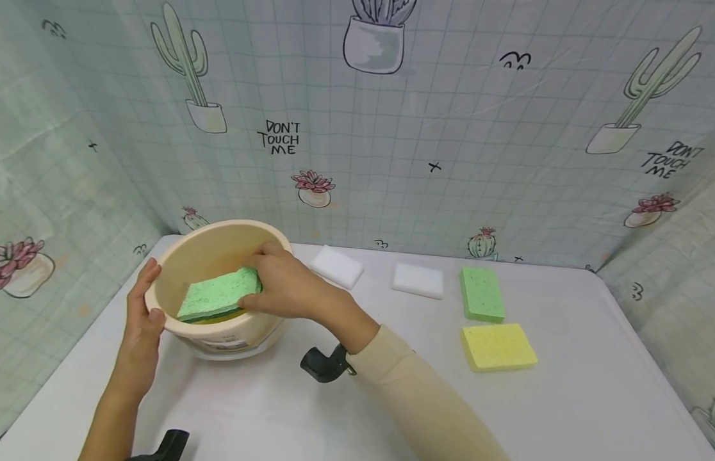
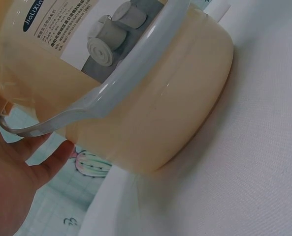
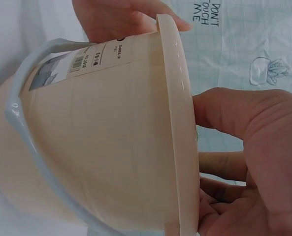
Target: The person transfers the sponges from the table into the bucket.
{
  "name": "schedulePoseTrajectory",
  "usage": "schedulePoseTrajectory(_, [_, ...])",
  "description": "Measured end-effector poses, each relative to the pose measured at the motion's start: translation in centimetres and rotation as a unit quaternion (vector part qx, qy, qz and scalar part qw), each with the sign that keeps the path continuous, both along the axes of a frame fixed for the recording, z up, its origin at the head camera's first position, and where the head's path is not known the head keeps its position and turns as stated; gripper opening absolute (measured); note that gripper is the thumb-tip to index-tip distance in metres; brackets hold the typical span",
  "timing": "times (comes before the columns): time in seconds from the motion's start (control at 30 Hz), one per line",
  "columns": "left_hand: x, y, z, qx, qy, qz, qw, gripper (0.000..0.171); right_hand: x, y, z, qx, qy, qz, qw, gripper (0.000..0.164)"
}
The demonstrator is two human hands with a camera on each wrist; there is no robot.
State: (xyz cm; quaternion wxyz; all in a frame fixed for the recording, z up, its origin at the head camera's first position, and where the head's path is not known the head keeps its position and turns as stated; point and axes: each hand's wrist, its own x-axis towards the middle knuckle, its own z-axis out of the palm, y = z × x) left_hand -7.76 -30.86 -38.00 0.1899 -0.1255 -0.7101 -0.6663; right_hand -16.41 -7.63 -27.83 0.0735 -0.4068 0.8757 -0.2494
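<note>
A cream bucket (image 1: 219,250) with a pale grey handle (image 2: 131,73) stands at the left of the table, its mouth facing up. My left hand (image 1: 139,333) grips the bucket's left rim, thumb at the near edge and fingers along the outside. Reaching over the right side of the rim, my right hand (image 1: 291,285) pinches a green sponge (image 1: 219,294) with a darker green underside, tilted inside the mouth. Something yellow (image 1: 227,315) shows beneath that sponge. The right wrist view has the bucket wall (image 3: 116,137) hiding the sponge.
Two white sponges (image 1: 337,266) (image 1: 418,280) lie along the back of the white table (image 1: 357,397). Further right are another green sponge (image 1: 482,294) and, nearer, a yellow sponge (image 1: 498,347). A cactus-print cloth (image 1: 380,141) hangs behind and at both sides.
</note>
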Motion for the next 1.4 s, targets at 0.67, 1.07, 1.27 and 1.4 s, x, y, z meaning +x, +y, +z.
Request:
schedulePoseTrajectory(0.67, [0.0,0.0,-0.1,-0.004,0.0,-0.003,1.0,0.056,-0.2,2.0,0.3,-0.079,-0.018,-0.006,0.997,0.047])
schedulePoseTrajectory(1.07, [-0.2,-0.2,-0.3,-0.004,0.005,0.006,1.0,0.057,0.2,6.0,-0.5,-0.144,0.012,-0.006,0.989,0.041])
schedulePoseTrajectory(1.27, [-0.1,-0.2,-0.3,-0.005,0.008,0.001,1.0,0.057,0.6,7.9,-1.4,-0.15,0.001,-0.034,0.988,0.042])
schedulePoseTrajectory(1.4, [0.0,-0.1,-0.3,-0.006,0.008,-0.003,0.9999,0.056,0.8,9.5,-2.3,-0.166,0.006,-0.058,0.984,0.04])
